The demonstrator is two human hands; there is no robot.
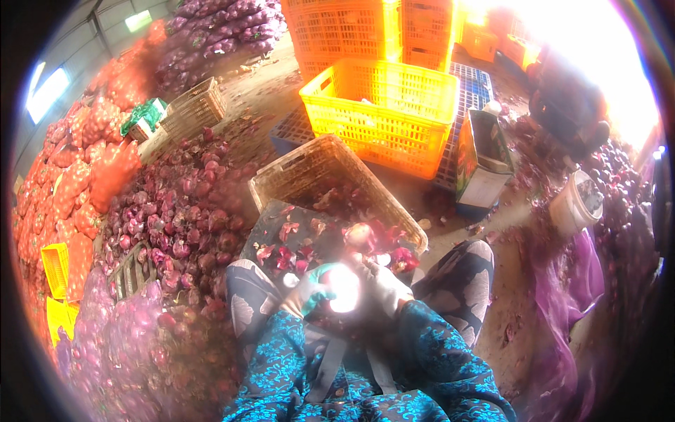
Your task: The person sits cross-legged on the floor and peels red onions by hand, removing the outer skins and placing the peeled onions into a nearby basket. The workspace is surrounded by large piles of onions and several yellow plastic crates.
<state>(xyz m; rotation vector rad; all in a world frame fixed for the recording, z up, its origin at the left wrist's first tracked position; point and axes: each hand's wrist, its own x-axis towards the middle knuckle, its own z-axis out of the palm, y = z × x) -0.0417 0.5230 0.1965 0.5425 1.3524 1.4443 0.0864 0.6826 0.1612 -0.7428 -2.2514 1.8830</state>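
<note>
My left hand (312, 290), in a pale teal glove, is shut on a round, washed-out white bulb (345, 290), probably a peeled onion. Close by on its right is my right hand (387, 285), in a whitish glove with the fingers curled. Glare hides whether it grips anything. Both hands are over my lap, at the near edge of a dark board (274, 227) strewn with red onion skins (285, 257). A pale, partly peeled onion (360, 237) lies among the skins. Beyond the board tilts a dirty plastic crate (390, 198) with more skins inside.
A yellow crate (379, 118) stands ahead near a blue pallet (474, 79), beside a carton (482, 163). Heaped red onions (174, 221) and filled orange net sacks (74, 179) lie left. Right are a white bucket (569, 205), purple netting (559, 290) and a shadowed person (567, 105).
</note>
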